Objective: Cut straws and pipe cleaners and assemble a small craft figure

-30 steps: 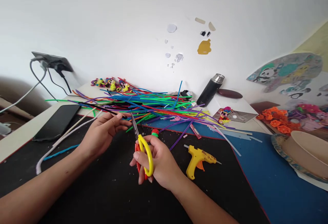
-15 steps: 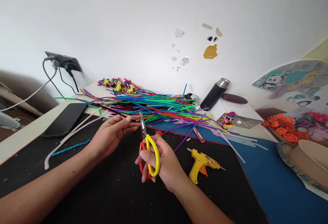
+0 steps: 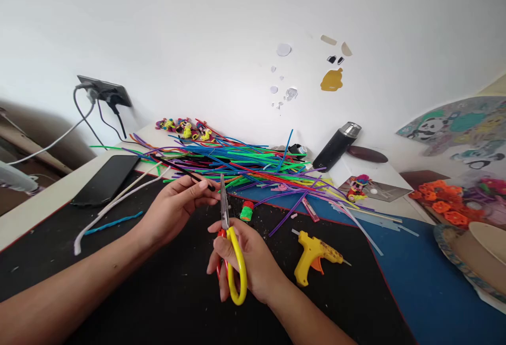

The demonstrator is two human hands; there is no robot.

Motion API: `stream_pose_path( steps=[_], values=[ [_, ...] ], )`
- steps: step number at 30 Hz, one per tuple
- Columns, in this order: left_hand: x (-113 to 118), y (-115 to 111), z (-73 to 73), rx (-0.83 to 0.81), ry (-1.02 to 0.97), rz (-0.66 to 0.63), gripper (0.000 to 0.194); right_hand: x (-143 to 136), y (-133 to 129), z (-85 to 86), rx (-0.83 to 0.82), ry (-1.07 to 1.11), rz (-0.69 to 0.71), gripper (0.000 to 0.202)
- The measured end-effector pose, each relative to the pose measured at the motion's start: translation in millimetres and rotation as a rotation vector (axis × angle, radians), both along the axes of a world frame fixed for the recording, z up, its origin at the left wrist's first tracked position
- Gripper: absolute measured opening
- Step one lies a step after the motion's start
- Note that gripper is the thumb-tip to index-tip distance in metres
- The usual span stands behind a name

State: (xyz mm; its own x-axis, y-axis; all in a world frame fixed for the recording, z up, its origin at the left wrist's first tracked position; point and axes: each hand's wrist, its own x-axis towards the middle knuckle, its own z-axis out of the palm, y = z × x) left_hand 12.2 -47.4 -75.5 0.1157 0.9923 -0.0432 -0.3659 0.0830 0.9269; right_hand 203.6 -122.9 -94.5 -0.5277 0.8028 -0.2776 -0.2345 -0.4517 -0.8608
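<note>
My left hand [image 3: 184,201] pinches a thin black pipe cleaner [image 3: 191,174] between thumb and fingers, its short end sticking out to the right. In my right hand [image 3: 249,253] is a pair of scissors [image 3: 224,205] with one yellow and one red handle. The blades point away from me and look closed, just right of the black end. Beyond my right hand, a small red and green coiled piece [image 3: 246,211] stands on the black mat [image 3: 166,292]. A large heap of coloured pipe cleaners [image 3: 237,158] spreads behind both hands.
A yellow glue gun [image 3: 314,255] lies right of my right hand. At left are a phone [image 3: 106,179], a white strip [image 3: 98,229] and a blue twisted piece [image 3: 114,224]. Small figures [image 3: 185,129], a black flask [image 3: 336,147] and orange flowers [image 3: 443,203] stand farther off.
The scissors have drawn slightly back toward me and their blades have come together. The red and green piece now shows more fully. The whole view has shifted a little.
</note>
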Motion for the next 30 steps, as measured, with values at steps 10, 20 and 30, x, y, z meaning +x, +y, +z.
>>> stream_pose_path(
  steps=[10,20,30],
  values=[
    [-4.4,2.6,-3.2,0.135,0.165,0.253,0.045,-4.1,-5.2,-4.9,0.043,0.028,0.018,0.09],
    [-5.3,-0.5,-8.5,0.221,0.39,0.311,0.037,-10.8,-9.0,-6.1,0.008,0.03,0.022,0.102],
    [1.0,-9.9,-7.3,0.243,0.532,0.259,0.05,-12.9,-12.8,-15.7,0.076,-0.042,-0.012,0.087]
  ],
)
